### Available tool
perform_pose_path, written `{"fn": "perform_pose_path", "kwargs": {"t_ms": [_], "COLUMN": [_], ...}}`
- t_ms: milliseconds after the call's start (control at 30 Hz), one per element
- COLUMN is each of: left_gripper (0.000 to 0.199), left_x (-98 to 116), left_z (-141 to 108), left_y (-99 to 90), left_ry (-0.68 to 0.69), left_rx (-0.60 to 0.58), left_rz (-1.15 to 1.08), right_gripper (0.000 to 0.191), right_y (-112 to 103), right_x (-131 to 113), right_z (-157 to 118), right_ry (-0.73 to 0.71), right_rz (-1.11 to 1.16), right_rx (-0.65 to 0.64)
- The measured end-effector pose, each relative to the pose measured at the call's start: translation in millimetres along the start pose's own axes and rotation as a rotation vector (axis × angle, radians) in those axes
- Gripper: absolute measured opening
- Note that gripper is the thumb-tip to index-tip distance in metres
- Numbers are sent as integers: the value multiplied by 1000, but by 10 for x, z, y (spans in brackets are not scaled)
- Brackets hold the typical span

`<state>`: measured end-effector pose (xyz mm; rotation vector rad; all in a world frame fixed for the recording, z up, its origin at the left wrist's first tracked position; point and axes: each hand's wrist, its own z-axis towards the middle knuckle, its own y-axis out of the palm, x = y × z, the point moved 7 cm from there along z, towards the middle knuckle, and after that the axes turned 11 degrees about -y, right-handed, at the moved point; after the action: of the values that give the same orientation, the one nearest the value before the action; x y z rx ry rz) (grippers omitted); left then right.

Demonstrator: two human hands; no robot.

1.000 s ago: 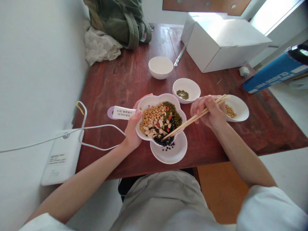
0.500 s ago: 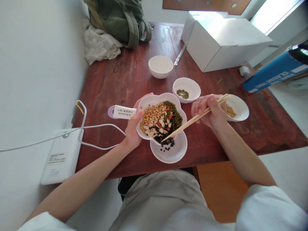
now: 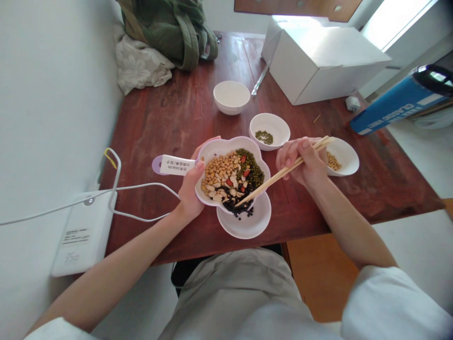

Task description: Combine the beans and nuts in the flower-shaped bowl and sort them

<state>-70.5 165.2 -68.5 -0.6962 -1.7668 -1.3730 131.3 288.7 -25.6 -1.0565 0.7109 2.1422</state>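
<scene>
My left hand point(image 3: 193, 189) grips a flower-shaped bowl point(image 3: 208, 150) with a labelled purple handle, holding yellow beans, green beans, black beans, and peanuts. Wooden chopsticks point(image 3: 276, 176) are held in my right hand point(image 3: 305, 163), their tips among the black beans at the bowl's near edge. Partly under that edge is a white bowl point(image 3: 247, 227), with a few black beans visible at its far side. Beyond, one white bowl point(image 3: 279, 123) holds some green beans. Another bowl point(image 3: 348, 158), with yellow beans, is beside my right hand, and an empty-looking bowl point(image 3: 231, 97) stands farther back.
On the wooden table point(image 3: 170, 123) are a green bag point(image 3: 166, 33), a patterned cloth point(image 3: 141, 63), a large white box point(image 3: 318, 61), a blue bottle point(image 3: 396, 106) and a silvery wrapped strip point(image 3: 260, 80). A white device point(image 3: 85, 231) with cables lies at left.
The whole view has shifted slightly, moving things a little left. The chopstick tips remain in the black beans, and both hands keep their hold.
</scene>
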Motion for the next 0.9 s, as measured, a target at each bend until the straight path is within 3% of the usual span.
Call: {"fn": "perform_pose_path", "kwargs": {"t_ms": [400,733,900], "left_gripper": [47,53,37], "left_x": [-14,-24,-58], "left_z": [-4,14,32], "left_y": [-40,-21,-89], "left_ry": [-1,-23,-32], "left_rx": [31,20,102], "left_rz": [-3,-12,-31], "right_gripper": [64,64,67], "right_y": [-34,-248,-316], "right_x": [16,-187,-402], "right_z": [39,161,223], "right_ry": [-17,-186,-315], "right_rz": [6,-120,-161], "right_rx": [44,181,224]}}
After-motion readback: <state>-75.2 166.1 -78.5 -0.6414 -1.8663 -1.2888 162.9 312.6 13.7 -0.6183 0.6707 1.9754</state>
